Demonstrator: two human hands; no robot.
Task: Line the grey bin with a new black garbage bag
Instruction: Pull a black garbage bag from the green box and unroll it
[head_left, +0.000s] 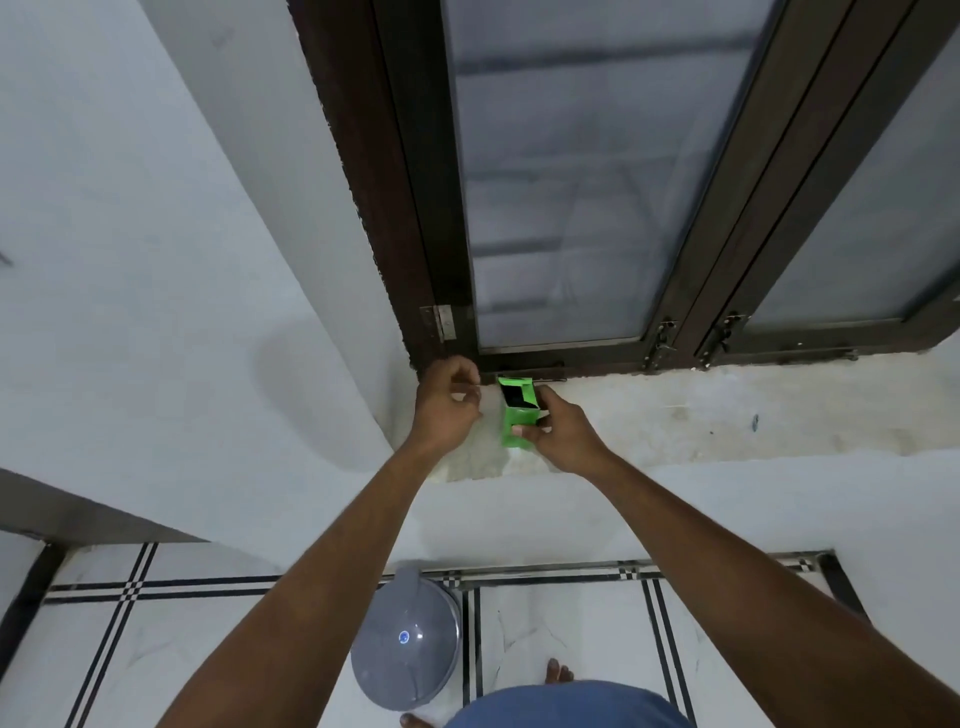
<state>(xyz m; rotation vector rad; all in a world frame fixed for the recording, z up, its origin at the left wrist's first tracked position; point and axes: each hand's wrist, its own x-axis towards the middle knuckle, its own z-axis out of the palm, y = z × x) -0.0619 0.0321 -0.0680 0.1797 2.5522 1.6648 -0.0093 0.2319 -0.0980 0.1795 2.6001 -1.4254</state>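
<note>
A small green carton (511, 434) stands on the white window sill (727, 415), its top flap open and black bag material (519, 399) showing inside. My right hand (563, 431) grips the carton from the right, thumb on its front face. My left hand (449, 405) hovers just left of the carton with its fingers curled; nothing plainly shows in them. The grey bin (405, 644), capped with a domed lid, stands on the floor below, between my forearms.
A dark wooden window frame (415, 208) with frosted panes rises right behind the sill. White walls meet in a corner at the left. The tiled floor (561, 623) has black lines, and my bare feet (558, 673) stand beside the bin.
</note>
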